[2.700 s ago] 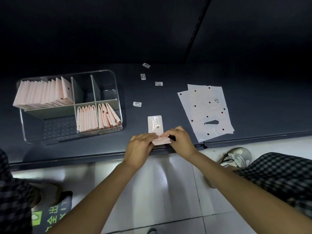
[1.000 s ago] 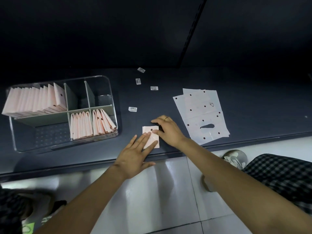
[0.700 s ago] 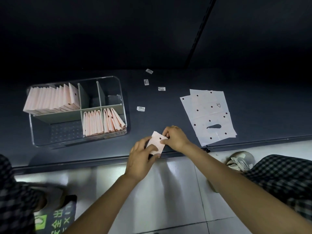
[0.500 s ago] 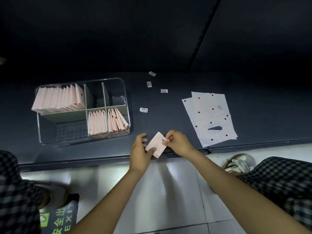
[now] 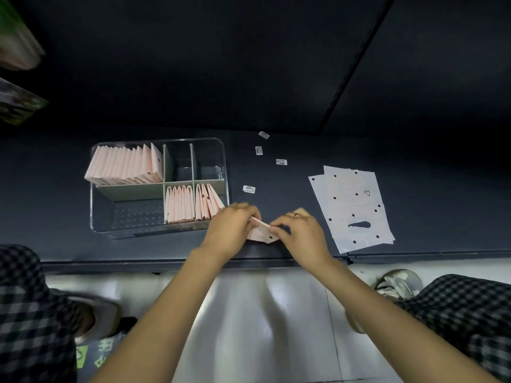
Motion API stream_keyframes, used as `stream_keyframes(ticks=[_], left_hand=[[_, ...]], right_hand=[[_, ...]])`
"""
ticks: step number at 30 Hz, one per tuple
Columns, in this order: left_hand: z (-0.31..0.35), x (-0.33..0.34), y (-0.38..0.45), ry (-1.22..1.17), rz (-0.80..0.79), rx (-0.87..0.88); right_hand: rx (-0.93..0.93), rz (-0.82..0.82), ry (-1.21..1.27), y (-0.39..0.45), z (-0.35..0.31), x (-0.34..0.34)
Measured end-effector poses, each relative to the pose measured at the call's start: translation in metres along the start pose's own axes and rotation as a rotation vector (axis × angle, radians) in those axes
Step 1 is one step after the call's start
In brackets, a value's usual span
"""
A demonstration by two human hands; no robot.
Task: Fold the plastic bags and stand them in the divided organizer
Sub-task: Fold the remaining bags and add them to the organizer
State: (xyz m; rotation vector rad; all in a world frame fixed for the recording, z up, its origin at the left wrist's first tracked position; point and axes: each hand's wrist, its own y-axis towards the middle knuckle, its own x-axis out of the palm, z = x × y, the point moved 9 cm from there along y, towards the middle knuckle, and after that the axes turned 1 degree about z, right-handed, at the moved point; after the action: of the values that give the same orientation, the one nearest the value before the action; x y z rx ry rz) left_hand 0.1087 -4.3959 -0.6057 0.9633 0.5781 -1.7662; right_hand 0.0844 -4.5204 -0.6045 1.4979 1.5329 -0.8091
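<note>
A dark slate-grey matte shelf top (image 5: pixel 276 128) runs across the view, backed by a darker panel with a thin slanted seam; its front lip sits just below the hands, and under that lies a glossy pale tiled floor (image 5: pixel 249 313). Checked trouser legs and a pale shoe show at both lower corners.

Both hands meet over the front edge of the shelf. The left hand (image 5: pixel 231 230) and the right hand (image 5: pixel 301 234), which wears a ring, each have their fingers curled and pinching opposite ends of a small folded pale-pink plastic bag (image 5: pixel 260 233), held between them just above the surface; how the fold lies is partly hidden by the knuckles.

Up and to the left of the grip, nearly touching the left hand's fingers, stands a clear plastic divided organizer (image 5: pixel 224 161). Its far-left compartment is packed with upright folded pink bags (image 5: pixel 124 165), and the two near compartments closest to the grip hold more upright bags (image 5: pixel 190 205); the near-left section and two far small ones show only bare floor.

Right of the grip, near the right hand, flat white plastic bags with black dots and a handle cut-out (image 5: pixel 351 205) lie stacked. Beyond the grip, small white barcode stickers (image 5: pixel 249 189) are scattered on the shelf, well apart from each other
</note>
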Motion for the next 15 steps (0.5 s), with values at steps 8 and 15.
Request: stream_keyframes(ticks=[8,15], left_hand=[[-0.037,-0.048,0.01,-0.207,0.21,-0.085],[-0.07,-0.023,0.009,0.205,0.044,-0.066]], right_hand=[[-0.014,0.08,-0.131,0.017,-0.035,-0.012],[0.39,0.098,0.437,0.047,-0.021,-0.009]])
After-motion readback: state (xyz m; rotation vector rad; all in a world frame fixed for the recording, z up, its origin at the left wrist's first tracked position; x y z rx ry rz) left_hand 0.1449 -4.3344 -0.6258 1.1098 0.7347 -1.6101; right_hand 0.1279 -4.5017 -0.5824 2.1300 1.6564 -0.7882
